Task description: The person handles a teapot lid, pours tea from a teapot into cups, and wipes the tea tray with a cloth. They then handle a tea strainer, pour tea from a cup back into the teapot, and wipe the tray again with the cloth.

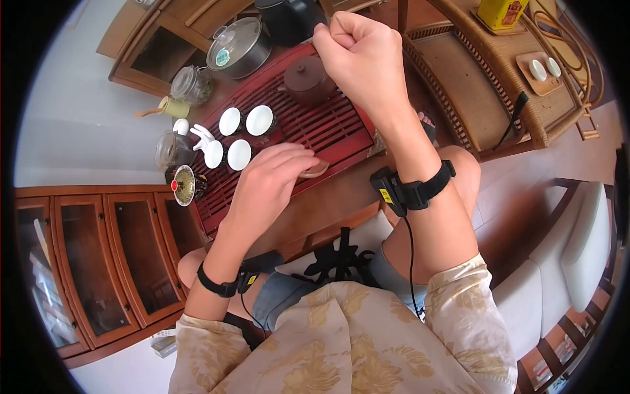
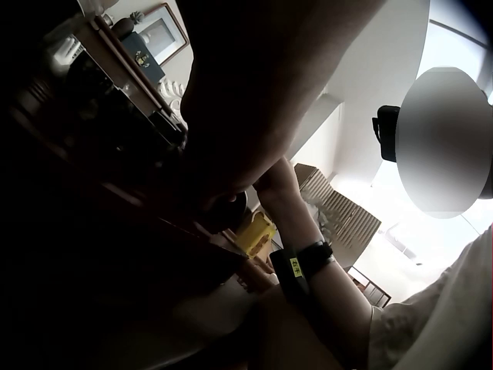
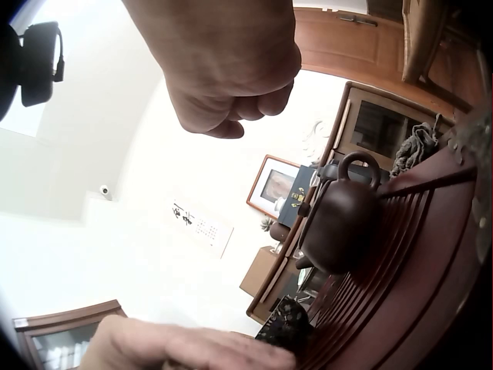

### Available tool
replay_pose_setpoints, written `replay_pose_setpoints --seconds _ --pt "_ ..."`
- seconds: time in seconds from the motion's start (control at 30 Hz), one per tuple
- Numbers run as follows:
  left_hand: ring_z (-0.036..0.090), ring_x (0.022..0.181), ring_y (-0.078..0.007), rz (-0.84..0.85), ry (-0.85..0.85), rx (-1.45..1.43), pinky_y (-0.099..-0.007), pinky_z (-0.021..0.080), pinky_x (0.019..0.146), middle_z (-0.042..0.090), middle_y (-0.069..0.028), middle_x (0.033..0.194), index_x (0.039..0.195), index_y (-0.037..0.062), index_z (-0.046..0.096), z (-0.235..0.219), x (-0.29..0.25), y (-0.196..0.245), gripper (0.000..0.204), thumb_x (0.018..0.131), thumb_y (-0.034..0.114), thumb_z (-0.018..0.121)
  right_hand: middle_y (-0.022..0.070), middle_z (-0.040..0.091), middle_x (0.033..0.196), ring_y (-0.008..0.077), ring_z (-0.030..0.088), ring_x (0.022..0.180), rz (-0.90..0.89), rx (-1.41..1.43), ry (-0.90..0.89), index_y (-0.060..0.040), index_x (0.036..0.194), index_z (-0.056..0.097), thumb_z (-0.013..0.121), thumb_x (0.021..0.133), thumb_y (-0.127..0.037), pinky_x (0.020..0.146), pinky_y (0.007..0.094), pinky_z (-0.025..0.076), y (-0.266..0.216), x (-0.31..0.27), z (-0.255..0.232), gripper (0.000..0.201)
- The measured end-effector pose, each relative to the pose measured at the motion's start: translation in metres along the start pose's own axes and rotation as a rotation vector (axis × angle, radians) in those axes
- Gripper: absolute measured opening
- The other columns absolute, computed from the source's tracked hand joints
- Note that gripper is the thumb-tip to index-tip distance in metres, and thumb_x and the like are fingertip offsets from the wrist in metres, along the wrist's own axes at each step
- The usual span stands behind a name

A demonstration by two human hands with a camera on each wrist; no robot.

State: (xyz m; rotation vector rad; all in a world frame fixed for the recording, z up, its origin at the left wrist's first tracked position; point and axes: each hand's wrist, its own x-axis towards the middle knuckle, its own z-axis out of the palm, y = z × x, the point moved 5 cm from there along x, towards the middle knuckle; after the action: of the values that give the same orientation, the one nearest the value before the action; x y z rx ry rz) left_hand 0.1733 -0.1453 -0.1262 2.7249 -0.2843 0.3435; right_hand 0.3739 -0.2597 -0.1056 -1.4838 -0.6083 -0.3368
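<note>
My right hand (image 1: 364, 62) is raised beside the dark brown teapot (image 1: 307, 80), its fingers curled into a fist with nothing showing in it. In the right wrist view the teapot (image 3: 343, 223) stands upright on the slatted tray, below that fist (image 3: 231, 77). The left hand (image 1: 266, 184) hovers palm down over the tray's front edge, fingers stretched out to the right. A small brown round-edged piece (image 1: 315, 171) shows just beyond its fingertips; the rest of it is hidden beneath them. Several white-lined cups (image 1: 240, 154) stand by the left hand on the red tea tray (image 1: 348, 141).
A lidded bowl (image 1: 186, 184), a glass pitcher (image 1: 172, 151) and a white hand-shaped figure (image 1: 202, 136) line the tray's left side. Behind are a glass jar (image 1: 191, 85), a lidded pot (image 1: 239, 49) and a black kettle (image 1: 289, 20). A wicker cart (image 1: 459, 85) stands to the right.
</note>
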Motion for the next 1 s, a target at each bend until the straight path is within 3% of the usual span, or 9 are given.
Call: replay_pose_setpoints --seconds 0.13,0.23,0.63,0.83,1.0 --pt "0.075 0.121 -0.0361 0.040 -0.006 -0.082 -0.0458 0.060 0.106 0.081 -0.0154 0.121 0.117 0.0019 0.080 0.015 0.026 0.008 0.037 0.085 -0.012 0.069 -0.0025 0.031 0.061 0.0065 0.032 0.063 -0.006 0.000 0.007 -0.0048 0.069 0.038 0.077 0.097 -0.015 0.054 0.0299 0.036 0.000 0.000 -0.001 0.049" --pt "0.075 0.121 -0.0350 0.034 -0.028 -0.076 -0.0450 0.060 0.106 0.081 -0.0143 0.121 0.116 0.0024 0.081 0.023 0.025 0.007 0.036 0.085 -0.012 0.069 0.0189 0.047 0.060 0.0411 0.042 0.057 -0.061 -0.014 0.041 -0.0018 0.068 0.053 0.076 0.091 -0.013 0.056 0.0424 0.049 0.004 0.002 0.000 0.034" --pt "0.076 0.116 -0.0349 -0.102 0.011 0.002 -0.0455 0.062 0.103 0.081 -0.0131 0.117 0.115 0.0018 0.079 -0.013 -0.056 -0.005 0.034 0.084 -0.012 0.071 0.0168 0.044 0.060 0.0349 0.038 0.056 -0.026 0.001 0.008 -0.0007 0.069 0.050 0.075 0.091 -0.012 0.056 0.0402 0.048 0.000 -0.001 0.001 0.035" --pt "0.076 0.114 -0.0356 -0.079 0.021 0.015 -0.0463 0.062 0.100 0.080 -0.0139 0.116 0.114 0.0016 0.078 -0.016 -0.022 -0.006 0.032 0.086 -0.012 0.072 0.0159 0.042 0.060 0.0309 0.033 0.057 -0.003 0.025 -0.014 -0.0008 0.069 0.050 0.075 0.092 -0.013 0.056 0.0398 0.047 0.000 0.000 0.002 0.036" --pt "0.075 0.116 -0.0366 -0.008 -0.013 -0.069 -0.0451 0.061 0.102 0.080 -0.0162 0.118 0.115 0.0030 0.080 0.007 0.007 -0.001 0.035 0.087 -0.012 0.067 0.0161 0.041 0.060 0.0320 0.033 0.058 -0.053 -0.016 0.004 -0.0007 0.069 0.050 0.075 0.092 -0.013 0.056 0.0400 0.047 0.005 0.001 0.006 0.037"
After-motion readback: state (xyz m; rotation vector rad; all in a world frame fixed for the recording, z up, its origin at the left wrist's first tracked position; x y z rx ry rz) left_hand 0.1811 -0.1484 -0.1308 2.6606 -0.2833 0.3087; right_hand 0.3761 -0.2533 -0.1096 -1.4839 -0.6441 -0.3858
